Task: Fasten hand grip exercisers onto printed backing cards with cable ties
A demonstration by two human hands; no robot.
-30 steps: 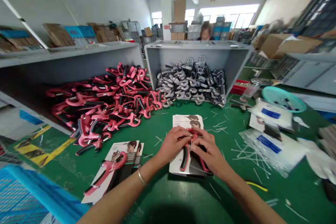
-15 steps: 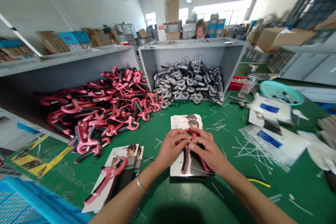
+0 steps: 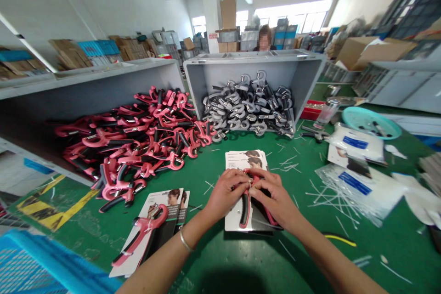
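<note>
A red and black hand grip strengthener [image 3: 245, 211] lies on a stack of printed cards [image 3: 237, 161], its handles pointing towards me. My left hand [image 3: 225, 195] is closed around its upper left part. My right hand [image 3: 274, 197] reaches over the other side, fingers bent and closed. Between the two thumbs shows a bit of a thin white cable tie [image 3: 250, 184], pinched at the handle; the fingertips hide most of it. To the left, another red hand grip strengthener [image 3: 141, 234] sits on a printed card [image 3: 119, 264], with a white tie around its handle.
A grey bin [image 3: 165, 71] on its side spills red hand grips [image 3: 138, 133]; a second bin [image 3: 303, 82] holds grey ones [image 3: 241, 105]. Loose cable ties [image 3: 330, 202], plastic bags [image 3: 361, 193], yellow-handled pliers [image 3: 339, 240] and a turquoise basin [image 3: 372, 121] lie right. A person [image 3: 264, 39] is behind.
The view has shifted very slightly. Both hands keep the same hold on the hand grip strengthener, with hardly any finger movement.
</note>
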